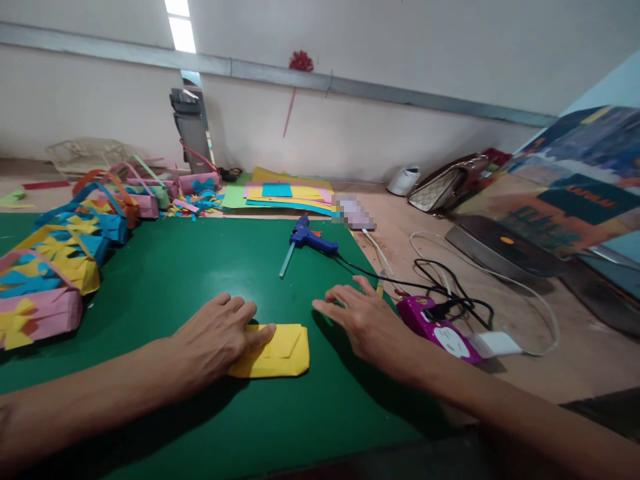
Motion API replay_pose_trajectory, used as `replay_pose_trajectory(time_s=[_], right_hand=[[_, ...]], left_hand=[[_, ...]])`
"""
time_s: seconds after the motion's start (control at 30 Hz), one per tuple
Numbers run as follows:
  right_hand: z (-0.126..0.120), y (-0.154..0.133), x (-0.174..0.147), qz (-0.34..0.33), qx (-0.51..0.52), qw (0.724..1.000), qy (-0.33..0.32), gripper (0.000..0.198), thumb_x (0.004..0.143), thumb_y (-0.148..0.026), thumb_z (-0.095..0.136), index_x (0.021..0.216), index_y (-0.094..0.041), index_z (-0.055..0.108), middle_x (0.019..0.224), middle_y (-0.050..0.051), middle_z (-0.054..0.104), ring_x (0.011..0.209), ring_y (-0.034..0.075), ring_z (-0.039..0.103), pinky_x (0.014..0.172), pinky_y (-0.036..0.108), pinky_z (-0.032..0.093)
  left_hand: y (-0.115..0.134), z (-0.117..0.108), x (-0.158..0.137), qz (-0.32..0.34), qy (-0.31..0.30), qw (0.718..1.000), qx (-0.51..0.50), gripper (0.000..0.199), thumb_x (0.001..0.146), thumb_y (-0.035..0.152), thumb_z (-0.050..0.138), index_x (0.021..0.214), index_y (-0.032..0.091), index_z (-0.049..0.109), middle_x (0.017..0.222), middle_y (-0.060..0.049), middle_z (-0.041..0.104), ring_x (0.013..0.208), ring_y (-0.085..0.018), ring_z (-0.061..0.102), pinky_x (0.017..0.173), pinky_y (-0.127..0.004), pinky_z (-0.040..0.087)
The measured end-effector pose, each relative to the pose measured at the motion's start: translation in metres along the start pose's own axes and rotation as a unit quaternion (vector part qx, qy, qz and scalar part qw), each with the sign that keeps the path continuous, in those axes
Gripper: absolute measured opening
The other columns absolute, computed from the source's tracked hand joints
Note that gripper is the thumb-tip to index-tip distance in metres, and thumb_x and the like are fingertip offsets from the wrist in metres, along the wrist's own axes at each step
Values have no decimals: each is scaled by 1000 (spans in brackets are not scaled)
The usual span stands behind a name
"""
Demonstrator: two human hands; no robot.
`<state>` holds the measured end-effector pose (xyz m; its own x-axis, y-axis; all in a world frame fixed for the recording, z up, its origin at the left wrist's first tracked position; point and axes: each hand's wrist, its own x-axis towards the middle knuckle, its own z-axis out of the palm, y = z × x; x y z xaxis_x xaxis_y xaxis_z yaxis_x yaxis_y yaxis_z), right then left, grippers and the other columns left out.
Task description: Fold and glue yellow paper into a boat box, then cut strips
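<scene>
A folded yellow paper packet (pixel 287 357) lies flat on the green mat (pixel 200 257) in front of me. My left hand (pixel 220 333) grips its left end, the thumb pressed on the top flap and the other fingers curled at the far side. To the right of the packet, my right hand (pixel 360 313) is raised over the mat with fingers apart and nothing in them. Beyond both hands lies a blue glue gun (pixel 313 239), a pale glue stick (pixel 287 260) pointing from it toward me.
Small coloured paper baskets (pixel 45 310) line the mat's left side. Behind are coloured paper sheets (pixel 280 193), paper scraps (pixel 197 205) and a grey bottle (pixel 191 130). On the right, a purple power strip (pixel 417 312) with tangled cables, a phone (pixel 357 215) and a handbag (pixel 447 180).
</scene>
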<state>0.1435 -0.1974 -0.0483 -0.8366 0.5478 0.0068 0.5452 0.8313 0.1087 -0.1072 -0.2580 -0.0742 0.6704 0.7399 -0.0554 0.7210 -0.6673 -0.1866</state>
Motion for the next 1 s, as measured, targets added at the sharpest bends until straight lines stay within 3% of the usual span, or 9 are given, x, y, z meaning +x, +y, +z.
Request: replay_pose_trajectory(time_s=[0.13, 0.27, 0.4, 0.83, 1.0], right_hand=[[-1, -14, 14, -15, 11, 999, 43, 20, 85, -9, 43, 80, -15, 62, 72, 4, 56, 69, 15, 46, 70, 30, 30], [5, -36, 32, -52, -1, 999, 6, 17, 85, -12, 49, 73, -16, 60, 71, 4, 56, 66, 15, 45, 60, 29, 27], [10, -46, 37, -113, -44, 993, -8, 10, 84, -11, 51, 80, -13, 60, 80, 7, 59, 74, 19, 48, 62, 32, 31], [10, -46, 31, -146, -96, 984, -19, 9, 80, -13, 54, 87, -12, 59, 82, 8, 59, 73, 21, 51, 61, 34, 35], [9, -45, 33, -169, -98, 980, -22, 5, 80, -14, 55, 82, -13, 59, 81, 7, 59, 72, 20, 51, 58, 33, 32]], left_hand=[[2, -1, 2, -8, 9, 1000, -7, 30, 85, 25, 55, 115, 29, 55, 81, -5, 55, 70, -20, 48, 59, -32, 21], [5, 4, 0, -22, 47, 999, -8, 28, 86, 28, 54, 114, 30, 55, 79, -4, 53, 71, -19, 47, 60, -32, 23], [0, 11, -10, -36, 65, 997, -9, 30, 82, 25, 58, 112, 28, 57, 76, -4, 52, 73, -20, 46, 61, -33, 25], [-11, 25, -45, -70, 92, 993, -2, 44, 79, 6, 47, 117, 27, 56, 81, -5, 56, 74, -19, 46, 63, -33, 30], [-11, 15, -42, -90, 136, 986, -38, 37, 80, 4, 43, 101, 26, 63, 85, -5, 62, 77, -20, 50, 65, -33, 33]])
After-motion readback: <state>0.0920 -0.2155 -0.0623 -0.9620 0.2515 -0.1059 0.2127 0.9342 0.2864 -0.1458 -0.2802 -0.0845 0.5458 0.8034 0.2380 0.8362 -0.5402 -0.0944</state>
